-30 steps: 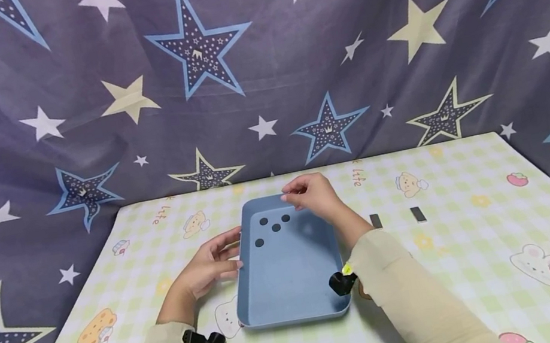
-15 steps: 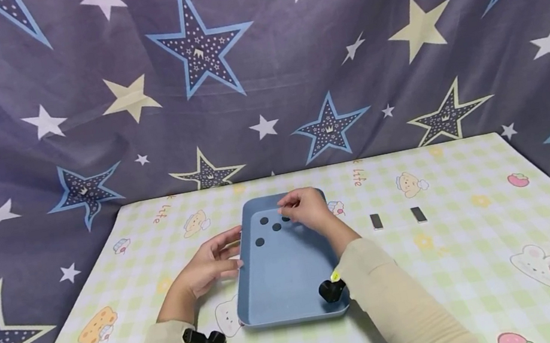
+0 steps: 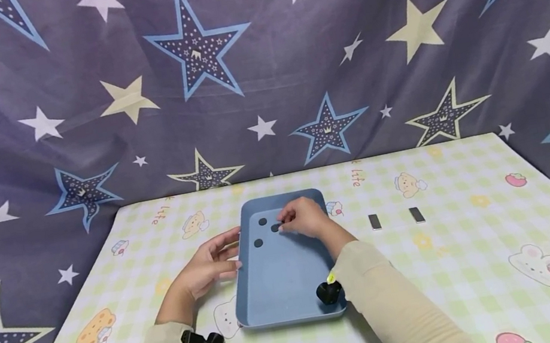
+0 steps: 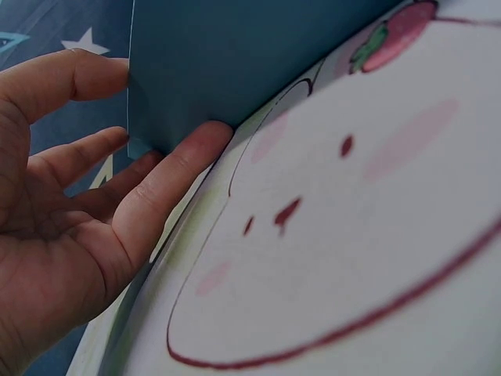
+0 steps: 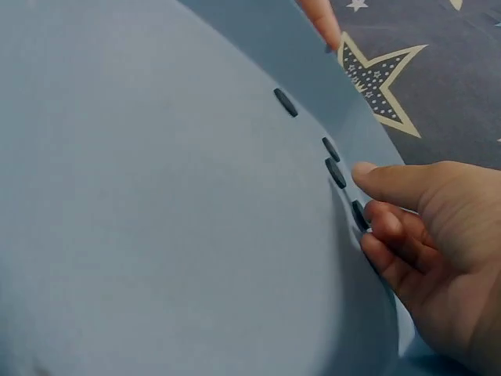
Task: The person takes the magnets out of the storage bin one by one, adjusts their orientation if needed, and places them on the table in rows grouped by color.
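Over on the counter (image 3: pixel 471 296) sits a blue tray (image 3: pixel 272 287), 4 black discs (image 3: pixel 258 243) lying flat in its far half. The left hand (image 3: pixel 209 267) rests loosely extended fingers against the tray's left wall. The right hand's (image 3: pixel 305 216) fingers bend beside the discs, thumb apart, gripping none. 2 dark strips (image 3: pixel 375 221) lie right of the tray.

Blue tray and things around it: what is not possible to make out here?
Head view: a black disc, mostly covered by the right hand.
Head view: what the two dark rectangles are; too small.
Left wrist view: the inside of the blue tray, behind its wall.
Right wrist view: most of the left hand, beyond the tray wall and top edge.
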A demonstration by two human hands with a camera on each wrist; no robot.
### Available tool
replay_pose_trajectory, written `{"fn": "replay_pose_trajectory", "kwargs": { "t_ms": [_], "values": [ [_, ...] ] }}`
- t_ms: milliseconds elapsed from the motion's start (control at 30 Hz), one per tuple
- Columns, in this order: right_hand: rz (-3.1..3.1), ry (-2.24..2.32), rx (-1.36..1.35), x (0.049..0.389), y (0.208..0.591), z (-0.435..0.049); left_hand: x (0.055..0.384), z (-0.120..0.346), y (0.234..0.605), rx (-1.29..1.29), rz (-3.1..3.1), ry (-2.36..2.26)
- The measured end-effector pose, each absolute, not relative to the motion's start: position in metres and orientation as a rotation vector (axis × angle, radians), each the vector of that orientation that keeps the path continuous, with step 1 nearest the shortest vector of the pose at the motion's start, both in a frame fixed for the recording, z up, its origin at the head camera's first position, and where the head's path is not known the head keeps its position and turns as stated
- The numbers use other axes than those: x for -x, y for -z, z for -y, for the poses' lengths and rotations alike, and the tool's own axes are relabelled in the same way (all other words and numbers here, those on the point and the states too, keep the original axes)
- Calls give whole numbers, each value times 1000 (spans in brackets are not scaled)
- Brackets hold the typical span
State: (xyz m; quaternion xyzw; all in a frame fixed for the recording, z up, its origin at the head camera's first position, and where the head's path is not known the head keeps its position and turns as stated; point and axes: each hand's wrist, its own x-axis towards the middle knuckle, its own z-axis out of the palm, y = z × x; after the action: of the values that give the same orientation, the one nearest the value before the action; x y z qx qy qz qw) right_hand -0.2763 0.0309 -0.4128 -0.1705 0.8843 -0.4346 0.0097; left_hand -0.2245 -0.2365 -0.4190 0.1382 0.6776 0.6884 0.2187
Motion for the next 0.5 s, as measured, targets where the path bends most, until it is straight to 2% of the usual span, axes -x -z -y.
{"fn": "replay_pose_trajectory", "kwargs": {
  "t_ms": [500],
  "values": [
    [-2764,1053,742,278,415,-26,224,237,419,-378,-1875,-1904]
  ]
}}
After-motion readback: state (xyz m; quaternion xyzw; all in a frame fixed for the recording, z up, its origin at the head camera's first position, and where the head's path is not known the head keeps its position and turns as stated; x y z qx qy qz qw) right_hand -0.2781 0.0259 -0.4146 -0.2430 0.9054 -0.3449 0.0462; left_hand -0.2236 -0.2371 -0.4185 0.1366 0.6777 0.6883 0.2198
